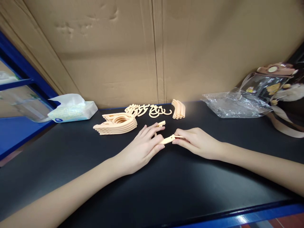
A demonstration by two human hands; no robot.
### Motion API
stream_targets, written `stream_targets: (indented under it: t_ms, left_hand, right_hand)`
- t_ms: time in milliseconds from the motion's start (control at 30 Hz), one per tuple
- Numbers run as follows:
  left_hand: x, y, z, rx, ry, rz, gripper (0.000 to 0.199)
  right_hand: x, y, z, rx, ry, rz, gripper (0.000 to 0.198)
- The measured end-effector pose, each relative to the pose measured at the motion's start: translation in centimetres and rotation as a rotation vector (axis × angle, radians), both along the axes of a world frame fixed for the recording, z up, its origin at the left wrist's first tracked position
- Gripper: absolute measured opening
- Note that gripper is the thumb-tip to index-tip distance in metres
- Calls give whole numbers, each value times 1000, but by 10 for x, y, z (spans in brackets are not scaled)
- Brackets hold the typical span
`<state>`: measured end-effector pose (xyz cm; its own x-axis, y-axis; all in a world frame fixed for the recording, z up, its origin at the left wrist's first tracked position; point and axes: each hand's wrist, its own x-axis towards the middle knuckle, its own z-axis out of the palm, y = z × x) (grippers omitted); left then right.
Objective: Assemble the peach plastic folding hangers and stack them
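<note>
Forearms nearest cam. Strip: pale, prob. plastic, mid-surface, btwn hands. L hand: thumb + finger closed on strip, others spread. R hand: thumb + fingertips pinched on thin tab at strip's R end; joined or not, can't tell. Second piece just beyond L hand; link to strip unclear.

Handling (guess): light, stiff, smooth, maybe slippery; tab thin, could snap if bent. Best hold: strip's flat sides, off the holed end.

Stack L of centre toward far edge; hooks, then bars along it. Lift over, don't sweep. Cardboard behind far edge. Tissues far L corner, bag far R. Most room: toward near edge.
</note>
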<state>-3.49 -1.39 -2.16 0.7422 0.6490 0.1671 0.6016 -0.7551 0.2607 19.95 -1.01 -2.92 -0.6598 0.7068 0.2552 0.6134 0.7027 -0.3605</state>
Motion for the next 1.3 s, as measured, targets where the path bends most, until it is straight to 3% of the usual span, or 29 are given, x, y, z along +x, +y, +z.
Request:
stream_targets:
  t_ms: [400,1067,1300]
  left_hand:
    - [-2,-1,1,-1,7,-41,28]
    - [0,1,1,12,20,-76,26]
    - [0,1,1,-9,5,-91,27]
  right_hand:
    - [3,-1,-4,236,-218,20,33]
    - [6,1,-2,464,-382,49,44]
    - [6,2,-1,633,-465,73,45]
